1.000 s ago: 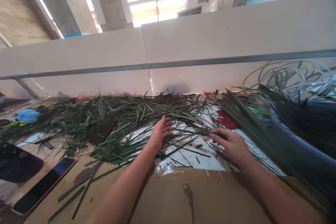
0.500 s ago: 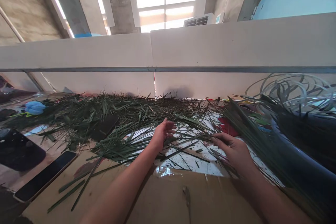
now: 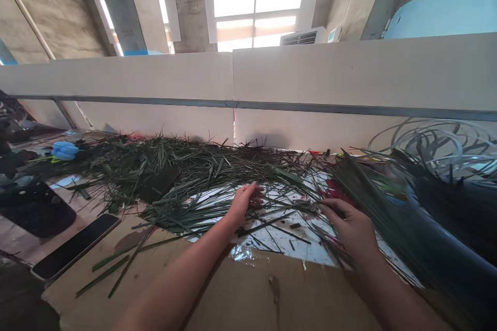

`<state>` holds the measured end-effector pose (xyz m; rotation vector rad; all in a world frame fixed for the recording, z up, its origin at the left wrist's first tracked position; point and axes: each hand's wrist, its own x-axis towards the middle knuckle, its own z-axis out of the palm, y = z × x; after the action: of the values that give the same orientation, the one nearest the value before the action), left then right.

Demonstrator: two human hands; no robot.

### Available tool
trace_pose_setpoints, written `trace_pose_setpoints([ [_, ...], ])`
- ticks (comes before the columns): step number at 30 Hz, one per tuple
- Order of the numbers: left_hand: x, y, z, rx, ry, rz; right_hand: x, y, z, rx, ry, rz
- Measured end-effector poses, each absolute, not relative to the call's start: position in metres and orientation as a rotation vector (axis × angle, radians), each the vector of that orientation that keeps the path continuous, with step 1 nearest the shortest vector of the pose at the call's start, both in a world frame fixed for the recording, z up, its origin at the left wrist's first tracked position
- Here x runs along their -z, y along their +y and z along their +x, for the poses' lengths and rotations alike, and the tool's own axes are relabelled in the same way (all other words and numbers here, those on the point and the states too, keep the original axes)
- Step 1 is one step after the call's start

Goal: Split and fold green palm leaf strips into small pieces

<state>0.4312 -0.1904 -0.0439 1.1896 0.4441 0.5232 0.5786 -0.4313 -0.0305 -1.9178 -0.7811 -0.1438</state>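
Note:
My left hand [image 3: 245, 202] hovers over a litter of thin green leaf strips [image 3: 217, 207], its thumb up and its half-curled fingers a little apart. I see nothing held in it. To the right, my right hand [image 3: 351, 222] is closed, thumb against the fingertips, beside a small dark tangle of strips [image 3: 305, 206]. What is pinched there is too fine to make out. Under both hands lies a white sheet [image 3: 298, 249] strewn with cut bits. A large heap of dark green leaves [image 3: 166, 158] stretches behind the left hand.
Long dark leaves [image 3: 365, 191] lean by a blue tub [image 3: 438, 217] at right, with clear coiled strips [image 3: 438, 139] behind. A phone [image 3: 75, 245], a black object [image 3: 39, 209] and a blue ball-like item [image 3: 64, 150] lie at left. Cardboard [image 3: 217, 295] covers the front; a white partition [image 3: 310, 77] rises behind.
The view has shifted slightly, so the scene sits a little further right. Both hands keep nearly the same pose and place over the strips.

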Motion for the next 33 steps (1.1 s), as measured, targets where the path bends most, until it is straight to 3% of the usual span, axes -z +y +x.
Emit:
trace_pose_setpoints([
  [16, 0.007, -0.241, 0.420, -0.516, 0.321, 1.241, 0.049, -0.415, 0.546, 0.340, -1.234, -1.886],
  [33, 0.021, -0.226, 0.426, -0.533, 0.343, 1.089, 0.054, -0.410, 0.535, -0.046, -1.241, -1.931],
])
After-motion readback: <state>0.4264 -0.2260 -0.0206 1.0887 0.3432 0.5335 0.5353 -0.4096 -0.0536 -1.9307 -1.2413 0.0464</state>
